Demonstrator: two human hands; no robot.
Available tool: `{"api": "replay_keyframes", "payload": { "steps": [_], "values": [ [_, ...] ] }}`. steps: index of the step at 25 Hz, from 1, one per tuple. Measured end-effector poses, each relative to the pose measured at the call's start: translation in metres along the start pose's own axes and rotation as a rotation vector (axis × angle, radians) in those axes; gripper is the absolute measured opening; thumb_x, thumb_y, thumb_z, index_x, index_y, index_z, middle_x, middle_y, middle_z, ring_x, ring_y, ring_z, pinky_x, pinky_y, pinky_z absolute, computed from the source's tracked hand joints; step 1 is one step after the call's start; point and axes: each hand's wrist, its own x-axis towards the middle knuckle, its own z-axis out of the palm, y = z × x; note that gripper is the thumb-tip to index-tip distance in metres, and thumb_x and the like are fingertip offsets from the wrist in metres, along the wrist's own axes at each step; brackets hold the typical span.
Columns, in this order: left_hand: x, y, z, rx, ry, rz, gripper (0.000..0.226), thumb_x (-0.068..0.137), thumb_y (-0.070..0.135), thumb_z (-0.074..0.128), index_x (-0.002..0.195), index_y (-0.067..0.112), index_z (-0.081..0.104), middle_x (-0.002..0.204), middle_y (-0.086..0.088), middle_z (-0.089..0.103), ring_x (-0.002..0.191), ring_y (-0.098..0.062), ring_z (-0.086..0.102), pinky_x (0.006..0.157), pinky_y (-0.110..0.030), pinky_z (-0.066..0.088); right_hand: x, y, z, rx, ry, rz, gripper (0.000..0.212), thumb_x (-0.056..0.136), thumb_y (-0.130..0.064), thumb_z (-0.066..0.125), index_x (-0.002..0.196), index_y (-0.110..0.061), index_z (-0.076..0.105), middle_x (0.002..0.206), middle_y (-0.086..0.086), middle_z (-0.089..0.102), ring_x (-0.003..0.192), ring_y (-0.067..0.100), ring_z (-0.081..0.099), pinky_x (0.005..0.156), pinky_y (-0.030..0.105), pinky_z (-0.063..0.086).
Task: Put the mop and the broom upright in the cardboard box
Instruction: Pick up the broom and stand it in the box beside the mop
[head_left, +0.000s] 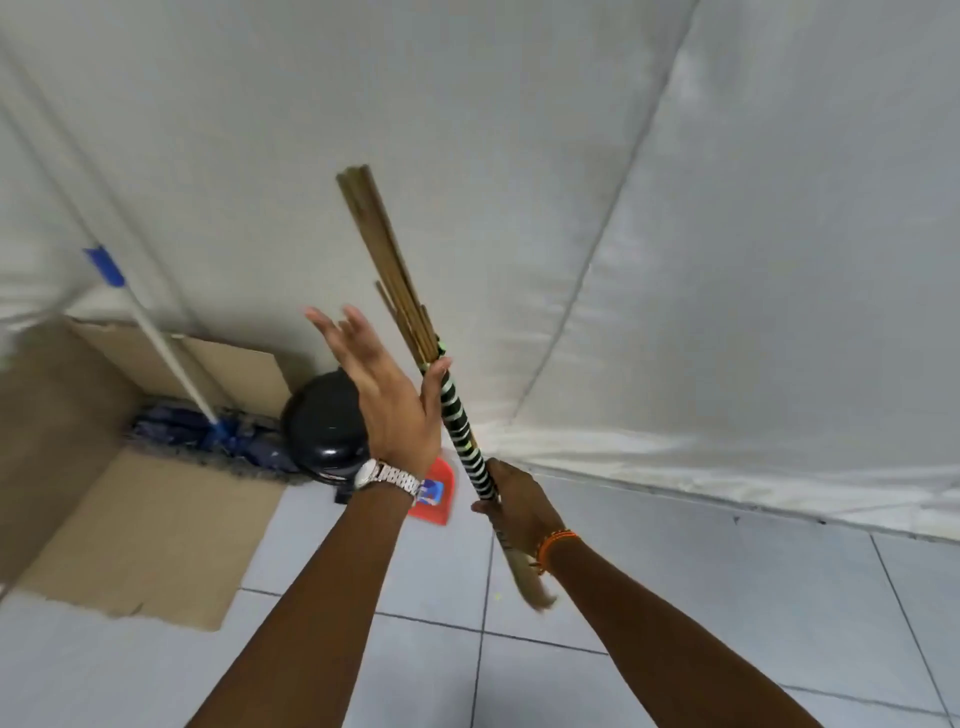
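I am gripping the broom in my right hand; my left hand, fingers spread, is only touching it, so swinging toward the cardboard box risks knocking the mop.

Both forearms reached up & fwd from the bottom edge. Left hand was spread flat, fingers extended and apart, palm facing right, thumb tip touching the broom handle; silver watch on that wrist. Right hand sat lower, fingers wrapped tight round the handle w/ orange bracelet at the wrist. Hands were near each other, not touching.
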Motion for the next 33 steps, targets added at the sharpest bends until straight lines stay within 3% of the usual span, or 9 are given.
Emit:
{"api": "replay_keyframes", "payload": {
  "steps": [2,5,7,10,15,18,23,28,33],
  "values": [
    [0.031,0.034,-0.061,-0.23,0.039,-0.165,0.089,0.087,0.022,0.072,0.156,0.015,0.017,0.161,-0.013,0.027,0.143,-0.026,0.041,0.116,-0.048,0.039,-0.005,-0.082,-0.005,0.104,0.004,-0.065,0.036,0.076,-0.018,0.072,0.109,-0.018,0.057,0.102,0.005,0.069,0.087,0.021,0.061,0.076,0.033,0.052],
    [0.091,0.038,-0.154,-0.254,0.115,-0.243,0.05,0.084,0.01,0.07,0.13,0.014,0.052,0.111,0.0,0.069,0.09,-0.006,0.071,0.089,-0.047,0.059,0.001,-0.177,0.012,0.153,-0.017,-0.134,0.034,0.076,-0.017,0.07,0.105,-0.026,0.054,0.097,0.0,0.069,0.083,0.017,0.065,0.077,0.041,0.057],
    [0.131,0.032,-0.228,-0.269,0.086,-0.259,0.035,0.085,0.014,0.071,0.117,0.012,0.058,0.098,0.0,0.072,0.076,-0.004,0.071,0.08,-0.045,0.062,0.012,-0.242,0.037,0.139,-0.014,-0.186,0.038,0.076,-0.023,0.073,0.108,-0.025,0.053,0.104,0.002,0.068,0.092,0.022,0.064,0.082,0.041,0.055],
    [0.172,0.007,-0.331,-0.17,-0.04,-0.206,0.02,0.089,0.015,0.067,0.105,0.016,0.057,0.094,-0.001,0.071,0.081,-0.019,0.073,0.082,-0.046,0.062,0.041,-0.334,0.092,0.141,-0.026,-0.227,0.046,0.073,-0.026,0.078,0.11,-0.023,0.052,0.106,0.004,0.067,0.097,0.025,0.062,0.084,0.042,0.054],
    [0.232,-0.069,-0.508,-0.234,-0.279,-0.184,0.023,0.095,0.002,0.054,0.114,0.014,0.052,0.095,0.0,0.064,0.094,-0.022,0.07,0.092,-0.041,0.059,0.082,-0.514,0.202,0.179,-0.062,-0.222,0.051,0.074,-0.029,0.078,0.117,-0.024,0.052,0.11,0.003,0.067,0.099,0.022,0.061,0.083,0.033,0.05],
    [0.249,-0.068,-0.52,-0.302,-0.371,-0.171,0.024,0.093,-0.005,0.047,0.108,0.014,0.046,0.087,-0.001,0.055,0.089,-0.02,0.063,0.09,-0.037,0.052,0.104,-0.537,0.207,0.253,-0.025,-0.195,0.045,0.079,-0.02,0.074,0.121,-0.019,0.055,0.11,0.007,0.065,0.096,0.02,0.057,0.08,0.027,0.041],
    [0.275,-0.104,-0.531,-0.363,-0.233,-0.223,0.017,0.093,0.009,0.059,0.102,0.013,0.045,0.076,0.001,0.051,0.073,-0.015,0.056,0.081,-0.034,0.05,0.157,-0.564,0.236,0.248,0.005,-0.107,0.029,0.08,-0.019,0.072,0.105,-0.019,0.058,0.102,0.009,0.064,0.093,0.028,0.062,0.083,0.04,0.053],
    [0.365,-0.215,-0.536,-0.352,-0.306,-0.261,0.01,0.096,0.001,0.052,0.099,0.01,0.047,0.084,-0.009,0.058,0.087,-0.02,0.062,0.091,-0.035,0.05,0.286,-0.606,0.308,0.245,-0.014,-0.071,0.026,0.074,-0.021,0.072,0.097,-0.022,0.06,0.094,0.007,0.07,0.088,0.028,0.065,0.077,0.038,0.054],
    [0.451,-0.37,-0.526,-0.243,-0.394,-0.255,0.02,0.095,0.009,0.058,0.112,0.007,0.048,0.093,-0.01,0.063,0.084,-0.014,0.061,0.076,-0.027,0.055,0.422,-0.621,0.396,0.264,-0.057,0.055,0.028,0.072,-0.018,0.071,0.098,-0.02,0.061,0.094,0.005,0.073,0.087,0.024,0.065,0.077,0.035,0.053]
  ]
}}
